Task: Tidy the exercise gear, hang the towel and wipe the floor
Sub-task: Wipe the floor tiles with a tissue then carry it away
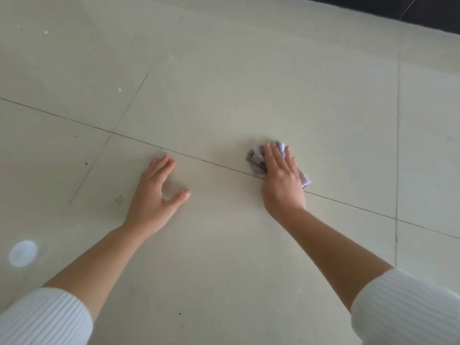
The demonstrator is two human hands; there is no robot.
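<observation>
The right hand (280, 174) presses a crumpled cloth (256, 159) flat-fingered onto the floor (224, 83) to wipe; the left hand (154, 192), open, rests there, probably for support.

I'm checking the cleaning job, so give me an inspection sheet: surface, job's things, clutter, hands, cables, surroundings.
Surface: pale glossy tiled floor, dark grout lines, a few dark specks.
Job's things: crumpled greyish cloth lies under the right hand.
Clutter: nothing seen.
Hands: left hand flat on the floor; right hand presses the cloth, fingers straight.
Cables: nothing seen.
Surroundings: dark strip at top right; white sleeves.
</observation>
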